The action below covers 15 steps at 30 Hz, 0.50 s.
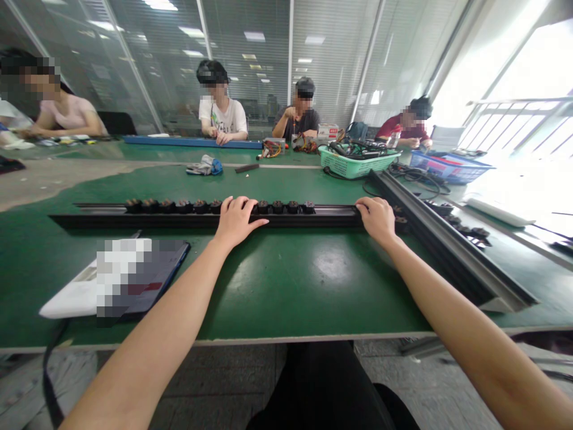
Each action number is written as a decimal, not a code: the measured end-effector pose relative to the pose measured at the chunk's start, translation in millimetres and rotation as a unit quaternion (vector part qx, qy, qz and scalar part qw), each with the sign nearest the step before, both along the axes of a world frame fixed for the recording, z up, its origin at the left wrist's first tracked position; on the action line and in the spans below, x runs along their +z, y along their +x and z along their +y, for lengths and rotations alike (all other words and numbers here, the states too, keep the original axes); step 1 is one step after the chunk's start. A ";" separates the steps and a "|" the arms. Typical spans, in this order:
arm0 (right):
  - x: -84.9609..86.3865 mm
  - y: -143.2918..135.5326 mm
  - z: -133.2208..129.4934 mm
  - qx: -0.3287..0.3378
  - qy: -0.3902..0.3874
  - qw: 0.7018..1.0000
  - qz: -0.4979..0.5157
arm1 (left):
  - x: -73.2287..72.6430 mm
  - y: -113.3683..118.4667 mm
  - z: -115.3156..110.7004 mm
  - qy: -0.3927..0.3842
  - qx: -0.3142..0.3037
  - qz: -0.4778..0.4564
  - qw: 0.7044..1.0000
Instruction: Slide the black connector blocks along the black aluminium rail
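Note:
A long black metal channel (308, 220) lies crosswise on the green table, with a row of black round socket modules (277, 206) seated along it. My left hand (237, 220) grips the channel near its middle, fingers over the top among the modules and thumb along the front wall. At the right end, my right hand (377, 216) is closed on the channel's upper edge; its fingertips are partly hidden. A second channel (447, 245), black and grey, runs at an angle just beyond my right hand. More loose socket modules (470, 232) lie past it.
A white device (76, 292) and a dark flat case (172, 269) lie at front left. Grey-blue gloves (205, 165) and a short dark strip (247, 168) lie farther back. A green basket (358, 166) of cables and a blue basket (452, 170) stand back right. Several people sit opposite.

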State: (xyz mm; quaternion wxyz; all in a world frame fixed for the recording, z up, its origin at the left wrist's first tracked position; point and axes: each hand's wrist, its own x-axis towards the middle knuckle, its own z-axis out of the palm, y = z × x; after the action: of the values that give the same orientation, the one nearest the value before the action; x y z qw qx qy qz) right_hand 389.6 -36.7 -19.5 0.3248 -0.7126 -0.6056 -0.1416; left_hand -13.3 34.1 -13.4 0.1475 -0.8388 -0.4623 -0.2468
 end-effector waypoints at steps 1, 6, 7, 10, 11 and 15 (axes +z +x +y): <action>0.1 0.2 0.0 0.000 0.000 1.000 0.000 | -0.1 0.1 0.0 0.000 0.000 -0.001 1.000; -0.5 0.8 0.0 0.002 0.003 1.000 0.002 | -0.1 0.4 -0.6 -0.004 0.001 -0.006 1.000; -0.6 1.0 0.1 0.003 0.004 1.000 0.003 | 0.0 0.4 -0.7 -0.005 0.002 -0.006 1.000; -1.0 1.4 0.2 0.003 0.007 1.000 0.003 | 0.0 0.3 -0.4 -0.006 0.001 -0.007 1.000; -1.1 1.5 0.3 0.003 0.007 1.000 0.002 | 0.0 0.3 -0.3 -0.007 0.001 -0.008 1.000; -0.9 1.3 0.1 0.000 0.007 1.000 0.002 | 0.2 0.4 -0.5 -0.008 0.000 -0.009 1.000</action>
State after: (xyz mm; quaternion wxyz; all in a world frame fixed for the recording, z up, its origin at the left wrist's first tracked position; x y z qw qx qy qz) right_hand 390.9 -36.7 -20.4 0.3304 -0.7106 -0.6041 -0.1443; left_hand -12.9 33.6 -13.2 0.1362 -0.8378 -0.4655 -0.2507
